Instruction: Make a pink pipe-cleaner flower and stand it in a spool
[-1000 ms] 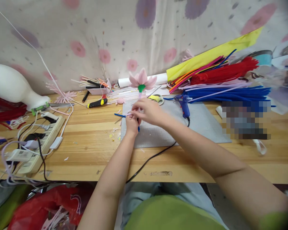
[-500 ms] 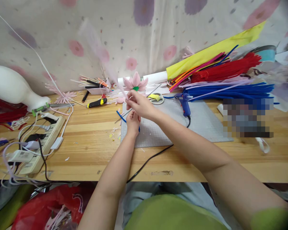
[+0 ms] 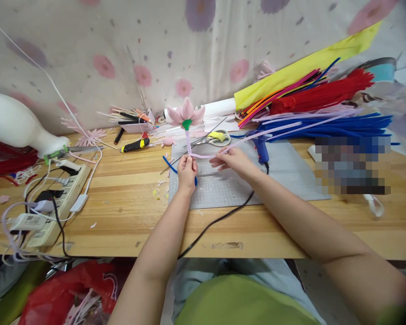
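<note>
As the head view shows, the pink, pointed-petal fuzzy flower (image 3: pixel 186 112) stands upright above the grey gridded cutting mat (image 3: pixel 223 189), its green base (image 3: pixel 186 124) in place and upper stem (image 3: pixel 188 142) apparently wrapped in lilac. 1 long lilac fuzzy strip (image 3: pixel 267 132) is largely unwound. The left hand (image 3: pixel 187 174) pinches the stem; the right hand (image 3: pixel 235 162), out sideways, has fingertips closed around the strip.
</note>
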Tool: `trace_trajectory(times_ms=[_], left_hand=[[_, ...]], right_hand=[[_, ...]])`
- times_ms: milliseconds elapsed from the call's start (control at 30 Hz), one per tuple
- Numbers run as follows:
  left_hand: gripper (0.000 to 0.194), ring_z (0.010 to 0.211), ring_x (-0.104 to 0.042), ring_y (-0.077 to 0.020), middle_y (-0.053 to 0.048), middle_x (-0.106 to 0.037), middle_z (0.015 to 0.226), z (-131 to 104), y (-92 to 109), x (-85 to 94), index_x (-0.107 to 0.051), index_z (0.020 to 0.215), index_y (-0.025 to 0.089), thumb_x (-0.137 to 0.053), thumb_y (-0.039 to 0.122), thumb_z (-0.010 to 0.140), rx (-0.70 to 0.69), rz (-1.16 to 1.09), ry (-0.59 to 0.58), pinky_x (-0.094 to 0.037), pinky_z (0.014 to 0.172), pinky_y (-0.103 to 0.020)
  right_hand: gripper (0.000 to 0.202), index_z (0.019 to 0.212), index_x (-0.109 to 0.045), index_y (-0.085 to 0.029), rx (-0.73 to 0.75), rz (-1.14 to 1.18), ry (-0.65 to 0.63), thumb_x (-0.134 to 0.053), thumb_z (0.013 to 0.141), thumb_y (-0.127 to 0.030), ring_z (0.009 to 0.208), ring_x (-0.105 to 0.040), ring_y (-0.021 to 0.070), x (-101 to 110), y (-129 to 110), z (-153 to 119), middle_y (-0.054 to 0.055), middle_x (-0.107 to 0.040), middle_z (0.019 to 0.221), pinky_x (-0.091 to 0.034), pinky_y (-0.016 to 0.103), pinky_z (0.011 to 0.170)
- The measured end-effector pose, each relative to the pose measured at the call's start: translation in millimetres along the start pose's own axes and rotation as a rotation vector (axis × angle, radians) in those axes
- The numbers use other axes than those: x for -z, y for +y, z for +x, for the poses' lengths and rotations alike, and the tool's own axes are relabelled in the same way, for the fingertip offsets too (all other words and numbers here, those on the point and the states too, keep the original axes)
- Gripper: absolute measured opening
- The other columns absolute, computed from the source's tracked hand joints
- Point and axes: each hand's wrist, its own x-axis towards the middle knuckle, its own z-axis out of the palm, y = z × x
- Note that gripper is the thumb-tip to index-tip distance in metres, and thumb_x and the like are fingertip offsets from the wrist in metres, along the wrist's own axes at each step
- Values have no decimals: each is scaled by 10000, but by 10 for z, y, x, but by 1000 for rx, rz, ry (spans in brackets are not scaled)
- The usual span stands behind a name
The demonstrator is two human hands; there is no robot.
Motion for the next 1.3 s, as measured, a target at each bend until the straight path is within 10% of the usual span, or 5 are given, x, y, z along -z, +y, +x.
trace_trajectory(times_ms=[133, 300, 767, 1067, 1300], left_hand=[[196, 329, -261, -26, 85, -372, 394, -8, 0, 7, -475, 664, 166, -551, 305, 778, -54, 50, 9, -154, 353, -151], [190, 346, -288, -29, 80, -385, 403, -19, -41, 0, -481, 667, 169, -556, 299, 782, -81, 65, -17, -189, 374, -147], [142, 325, -276, -27, 78, -389, 415, -5, -26, -14, -455, 683, 168, -528, 250, 775, 66, -32, -46, -145, 337, -150], [117, 312, -278, -19, 80, -415, 414, -13, -18, -35, -436, 701, 165, -528, 221, 746, 130, -33, -86, -137, 338, -146], [143, 320, -304, -20, 72, -452, 430, -6, -55, -52, -410, 672, 170, -523, 199, 756, 119, 51, -54, -156, 347, -145]], right_hand=[[406, 618, -528, -150, -2, -364, -318, -507, 781, -521, 511, -563, 136, 30, -160, -145, 79, -626, 572, -403, 241, 446], [178, 891, -607, -166, 704, -835, 132, -545, 794, -302, 903, -540, 214, -240, -380, -81, 90, -646, 918, -402, 340, 767], [181, 908, -622, -262, 1083, -999, 262, -462, 824, -263, 1185, -353, 230, -268, -270, 67, 28, -568, 1093, -241, 458, 985], [275, 881, -653, -132, 327, -258, 50, -537, 726, -327, 684, -535, 127, -305, 199, 321, 55, -646, 789, -421, 260, 631], [191, 716, -667, -106, 165, -3, 41, -626, 615, -262, 511, -429, 55, -317, 114, 365, -2, -585, 590, -327, 201, 492]])
